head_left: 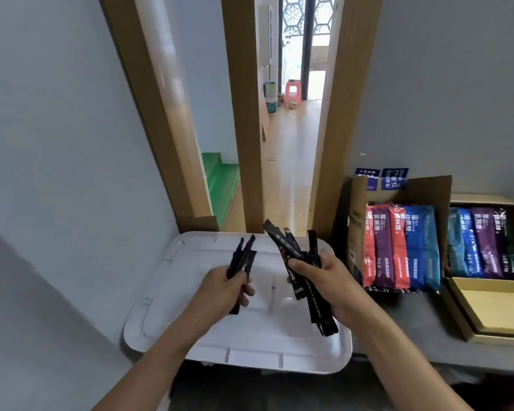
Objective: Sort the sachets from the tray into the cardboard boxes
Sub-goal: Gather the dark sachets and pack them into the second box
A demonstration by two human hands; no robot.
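At twelve o'clock a wooden door post (244, 114) splits the opening. Past it a pale wood floor (291, 149) runs back to a pink stool (293, 91), which stands below a hexagon-patterned screen (294, 16). A green floor (221, 185) shows at eleven o'clock. A grey wall (57, 143) fills nine o'clock. At two o'clock blue printed cards (393, 179) stand against another wall (457, 84). A grey tabletop (413, 321) lies at four o'clock.

Two hands are held above a tray (250, 348): the left hand (223, 287) grips the left bundle of sachets (244, 259), the right hand (330, 280) grips the right bundle of sachets (294, 256) beside it. On the table (410, 318) to the tray's right stand the near cardboard box (357, 221) and, further right, the far cardboard box (487, 200), with packets (398, 247) upright in each. A shallow box (499, 307) lies before the far one. A doorway (291, 143) opens behind the tray.
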